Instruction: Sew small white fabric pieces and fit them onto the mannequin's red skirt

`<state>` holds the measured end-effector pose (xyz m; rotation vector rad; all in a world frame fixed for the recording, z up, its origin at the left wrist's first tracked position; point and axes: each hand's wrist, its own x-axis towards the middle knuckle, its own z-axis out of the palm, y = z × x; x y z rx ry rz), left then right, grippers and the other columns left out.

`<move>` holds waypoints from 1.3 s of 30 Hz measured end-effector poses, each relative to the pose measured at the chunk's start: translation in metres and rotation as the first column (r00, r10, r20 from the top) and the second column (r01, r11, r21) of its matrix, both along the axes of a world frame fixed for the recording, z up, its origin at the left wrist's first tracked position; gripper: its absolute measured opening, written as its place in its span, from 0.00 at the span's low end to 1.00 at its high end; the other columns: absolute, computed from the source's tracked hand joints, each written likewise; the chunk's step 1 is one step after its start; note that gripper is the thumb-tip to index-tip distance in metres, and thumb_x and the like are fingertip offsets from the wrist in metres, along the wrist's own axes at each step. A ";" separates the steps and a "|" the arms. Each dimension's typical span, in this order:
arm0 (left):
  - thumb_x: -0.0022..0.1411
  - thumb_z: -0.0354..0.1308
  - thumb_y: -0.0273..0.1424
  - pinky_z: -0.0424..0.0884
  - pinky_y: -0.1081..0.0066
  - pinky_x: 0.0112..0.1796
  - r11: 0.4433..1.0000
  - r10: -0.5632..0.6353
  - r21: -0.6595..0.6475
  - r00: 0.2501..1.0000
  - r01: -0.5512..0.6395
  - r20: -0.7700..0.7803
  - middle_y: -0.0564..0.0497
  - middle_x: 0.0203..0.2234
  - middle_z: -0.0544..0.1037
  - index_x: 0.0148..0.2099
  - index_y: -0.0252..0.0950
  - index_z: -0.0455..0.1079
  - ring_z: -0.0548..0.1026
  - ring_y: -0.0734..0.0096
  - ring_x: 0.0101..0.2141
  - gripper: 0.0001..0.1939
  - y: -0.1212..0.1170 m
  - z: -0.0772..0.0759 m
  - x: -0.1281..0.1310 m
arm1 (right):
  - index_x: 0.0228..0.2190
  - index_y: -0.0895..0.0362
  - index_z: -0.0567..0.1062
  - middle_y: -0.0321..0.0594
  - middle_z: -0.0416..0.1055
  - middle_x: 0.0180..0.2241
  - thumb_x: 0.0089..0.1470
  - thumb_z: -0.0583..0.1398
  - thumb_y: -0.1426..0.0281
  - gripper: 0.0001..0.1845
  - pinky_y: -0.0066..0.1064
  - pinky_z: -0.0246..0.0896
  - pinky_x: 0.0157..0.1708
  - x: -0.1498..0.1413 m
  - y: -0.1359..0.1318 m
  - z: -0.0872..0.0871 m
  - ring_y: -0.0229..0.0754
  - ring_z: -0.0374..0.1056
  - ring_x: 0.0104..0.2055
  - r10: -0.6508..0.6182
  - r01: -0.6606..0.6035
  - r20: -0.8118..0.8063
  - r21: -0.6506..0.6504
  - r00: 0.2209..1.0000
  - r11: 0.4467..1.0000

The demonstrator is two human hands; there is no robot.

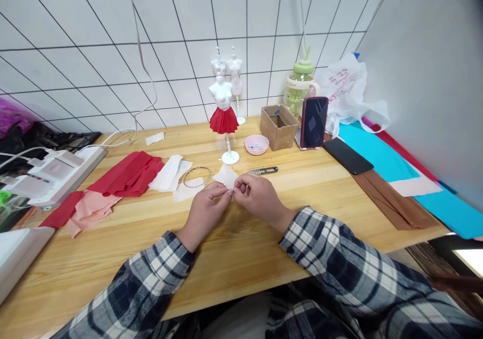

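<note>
My left hand (209, 209) and my right hand (260, 198) meet above the middle of the table, fingertips almost touching. Each pinches thumb against fingers; whatever sits between them is too small to make out. Just behind the fingertips is a small white cloth piece (225, 175); I cannot tell whether the fingers touch it. Black thread snips (267, 170) lie beyond my right hand. To the left, a thin hoop (196, 177) rests partly over another pale scrap (184, 193). A white mini dress form (221, 93) in a red pleated skirt (224, 120) stands behind the hands.
A pink bowl (257, 144) of small beads, a cardboard box (279, 126) and a propped phone (314, 121) stand at the back. Red cloth (128, 174) and a power strip (56, 178) lie left. A black phone (347, 155), brown cloth (392, 198) and blue cloth (377, 148) lie right.
</note>
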<state>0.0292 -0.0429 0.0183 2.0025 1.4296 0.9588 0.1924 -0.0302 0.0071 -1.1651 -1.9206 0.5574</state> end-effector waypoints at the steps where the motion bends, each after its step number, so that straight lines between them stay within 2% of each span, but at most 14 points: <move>1: 0.60 0.54 0.35 0.69 0.72 0.36 1.000 -0.001 0.002 1.000 0.001 0.003 0.51 0.25 0.75 0.27 0.39 0.74 0.71 0.69 0.29 0.12 0.000 0.000 0.000 | 0.26 0.56 0.72 0.33 0.68 0.23 0.48 0.60 0.75 0.02 0.27 0.55 0.29 0.000 0.001 0.000 0.36 0.63 0.28 -0.001 0.000 -0.021 -0.032 1.000 0.999; 4: 0.59 0.54 0.34 0.69 0.72 0.36 1.000 -0.003 0.009 1.000 0.002 0.014 0.50 0.25 0.75 0.27 0.38 0.74 0.71 0.69 0.30 0.12 0.001 -0.002 0.000 | 0.25 0.57 0.73 0.31 0.67 0.21 0.48 0.60 0.74 0.03 0.26 0.54 0.27 -0.001 0.003 -0.002 0.34 0.62 0.25 -0.007 -0.002 -0.082 -0.112 0.997 0.994; 7: 0.59 0.54 0.35 0.69 0.71 0.37 1.000 0.009 0.005 1.000 -0.009 0.016 0.50 0.26 0.76 0.28 0.38 0.75 0.71 0.68 0.30 0.12 0.002 -0.003 -0.002 | 0.25 0.57 0.74 0.30 0.68 0.21 0.49 0.60 0.75 0.03 0.26 0.54 0.27 -0.001 0.005 -0.004 0.34 0.62 0.24 -0.011 -0.002 -0.103 -0.120 0.995 0.993; 14: 0.61 0.53 0.36 0.69 0.70 0.39 0.999 0.031 -0.014 0.999 -0.031 0.009 0.50 0.27 0.77 0.29 0.37 0.75 0.73 0.68 0.31 0.13 0.003 -0.002 -0.005 | 0.31 0.56 0.78 0.35 0.72 0.26 0.54 0.62 0.72 0.04 0.28 0.57 0.32 0.004 0.004 -0.003 0.36 0.64 0.29 0.029 -0.029 -0.006 0.037 1.000 0.999; 27: 0.62 0.53 0.35 0.69 0.71 0.37 0.999 -0.010 0.043 1.000 0.011 -0.010 0.50 0.27 0.76 0.30 0.38 0.77 0.73 0.68 0.31 0.13 0.002 -0.003 -0.002 | 0.31 0.57 0.76 0.35 0.70 0.27 0.55 0.60 0.72 0.03 0.27 0.56 0.31 0.004 0.000 0.001 0.36 0.64 0.30 -0.010 0.000 0.091 0.110 0.996 0.994; 33: 0.62 0.54 0.35 0.69 0.71 0.37 0.999 -0.019 0.046 1.000 0.020 -0.025 0.50 0.28 0.76 0.30 0.37 0.76 0.73 0.68 0.32 0.13 0.001 -0.003 -0.001 | 0.28 0.56 0.74 0.34 0.70 0.27 0.51 0.61 0.73 0.01 0.28 0.55 0.31 0.003 -0.001 0.002 0.36 0.64 0.30 -0.027 0.022 0.078 0.064 0.997 0.998; 39: 0.62 0.53 0.34 0.70 0.71 0.37 0.998 -0.034 0.044 0.999 0.035 -0.020 0.50 0.28 0.77 0.29 0.37 0.75 0.73 0.69 0.31 0.13 0.002 -0.004 -0.001 | 0.25 0.57 0.73 0.31 0.68 0.22 0.47 0.61 0.73 0.01 0.26 0.54 0.28 0.002 0.003 -0.001 0.35 0.63 0.27 -0.013 0.009 -0.042 -0.090 0.999 0.996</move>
